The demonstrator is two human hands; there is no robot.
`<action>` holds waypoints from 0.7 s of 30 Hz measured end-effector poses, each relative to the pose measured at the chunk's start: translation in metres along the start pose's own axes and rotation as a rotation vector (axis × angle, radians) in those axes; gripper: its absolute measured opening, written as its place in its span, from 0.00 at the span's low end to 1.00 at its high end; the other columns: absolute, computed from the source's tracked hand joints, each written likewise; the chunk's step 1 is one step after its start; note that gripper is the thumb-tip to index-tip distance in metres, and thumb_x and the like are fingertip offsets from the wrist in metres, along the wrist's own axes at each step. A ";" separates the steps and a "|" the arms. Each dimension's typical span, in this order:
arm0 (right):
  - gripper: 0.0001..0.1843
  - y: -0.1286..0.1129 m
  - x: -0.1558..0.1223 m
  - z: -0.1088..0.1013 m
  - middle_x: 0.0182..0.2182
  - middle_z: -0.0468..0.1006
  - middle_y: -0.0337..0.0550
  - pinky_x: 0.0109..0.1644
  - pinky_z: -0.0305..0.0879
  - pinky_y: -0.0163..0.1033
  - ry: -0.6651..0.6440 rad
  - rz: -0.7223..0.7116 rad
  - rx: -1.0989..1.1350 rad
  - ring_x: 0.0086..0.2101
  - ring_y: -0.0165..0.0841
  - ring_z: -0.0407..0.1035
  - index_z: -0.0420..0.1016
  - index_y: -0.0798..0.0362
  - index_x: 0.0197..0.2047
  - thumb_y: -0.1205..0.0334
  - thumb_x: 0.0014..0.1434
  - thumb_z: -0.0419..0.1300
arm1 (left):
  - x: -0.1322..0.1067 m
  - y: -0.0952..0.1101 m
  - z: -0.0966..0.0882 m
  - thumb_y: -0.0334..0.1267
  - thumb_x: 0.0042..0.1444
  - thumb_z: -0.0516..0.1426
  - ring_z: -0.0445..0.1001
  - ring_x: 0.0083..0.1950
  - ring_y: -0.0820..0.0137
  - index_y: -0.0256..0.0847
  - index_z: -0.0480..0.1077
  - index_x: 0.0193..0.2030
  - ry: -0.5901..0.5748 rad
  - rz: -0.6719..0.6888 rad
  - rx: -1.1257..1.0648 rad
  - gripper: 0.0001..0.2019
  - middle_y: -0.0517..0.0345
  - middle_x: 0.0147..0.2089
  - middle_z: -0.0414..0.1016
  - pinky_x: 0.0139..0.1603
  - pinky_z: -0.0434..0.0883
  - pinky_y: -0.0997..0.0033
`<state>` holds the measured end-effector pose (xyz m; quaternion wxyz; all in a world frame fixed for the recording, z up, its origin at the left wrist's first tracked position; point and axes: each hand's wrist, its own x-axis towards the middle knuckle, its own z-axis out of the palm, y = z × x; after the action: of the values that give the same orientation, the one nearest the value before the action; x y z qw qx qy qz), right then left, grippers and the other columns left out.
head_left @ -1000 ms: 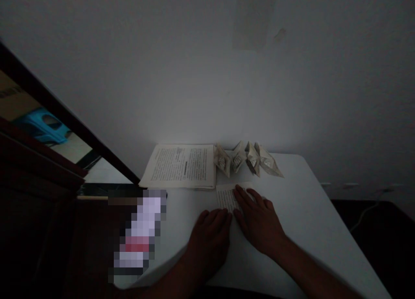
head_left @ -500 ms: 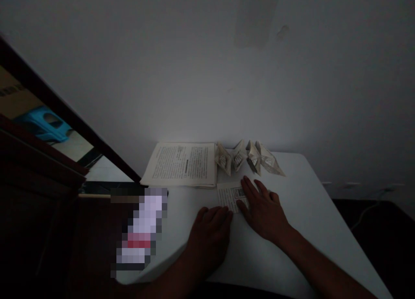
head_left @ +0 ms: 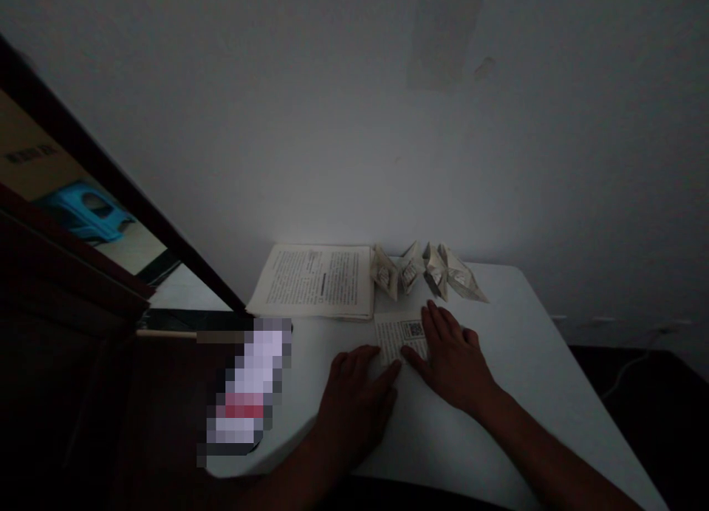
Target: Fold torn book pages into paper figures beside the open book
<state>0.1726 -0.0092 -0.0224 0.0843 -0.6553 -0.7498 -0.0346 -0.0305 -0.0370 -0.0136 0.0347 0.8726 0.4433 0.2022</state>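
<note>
We rested left hand (head_left: pixel 355 402) and right hand (head_left: pixel 455 362) on printed sheet (head_left: pixel 393 336), grips spread apart, page stack (head_left: pixel 318 282) at ten o'clock, folded papers (head_left: pixel 410 272) at twelve, wall (head_left: pixel 343 142) beyond.

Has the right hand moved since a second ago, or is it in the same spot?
Yes. Judged against the pages, the right hand has moved rightward and a little toward the wall, uncovering the printed square on the paper.

grey wall (head_left: pixel 310 127) behind a white table (head_left: pixel 498 326)
a pixelated object (head_left: pixel 249 385) lies along the table's left edge; beyond a dark slanting bar (head_left: pixel 111 173) show a blue plastic thing (head_left: pixel 100 214) and a brown printed surface (head_left: pixel 27 138); a thin cable (head_left: pixel 628 367) trails at right.
</note>
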 end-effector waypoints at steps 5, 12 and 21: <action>0.29 0.001 0.011 -0.014 0.62 0.58 0.55 0.57 0.48 0.52 -0.004 -0.182 0.066 0.61 0.44 0.49 0.56 0.60 0.62 0.52 0.63 0.46 | -0.001 0.000 0.001 0.38 0.58 0.53 0.62 0.56 0.56 0.50 0.65 0.56 0.008 0.020 -0.006 0.19 0.46 0.55 0.65 0.52 0.61 0.48; 0.28 -0.007 0.032 -0.023 0.52 0.69 0.55 0.59 0.49 0.49 -0.045 -0.352 0.186 0.53 0.43 0.60 0.63 0.61 0.57 0.63 0.53 0.57 | -0.003 -0.001 0.001 0.37 0.57 0.54 0.62 0.56 0.56 0.49 0.65 0.56 0.007 0.012 -0.006 0.18 0.46 0.55 0.65 0.52 0.60 0.47; 0.23 -0.008 0.043 -0.019 0.41 0.71 0.48 0.55 0.54 0.50 -0.033 -0.319 0.374 0.45 0.41 0.64 0.73 0.53 0.48 0.66 0.46 0.64 | -0.004 -0.002 0.000 0.37 0.56 0.54 0.62 0.56 0.56 0.48 0.66 0.53 0.004 0.001 -0.075 0.17 0.46 0.55 0.64 0.53 0.60 0.48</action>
<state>0.1613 0.0284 0.0043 0.1850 -0.5020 -0.8386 0.1026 -0.0337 -0.0388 -0.0148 0.0662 0.8704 0.4353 0.2205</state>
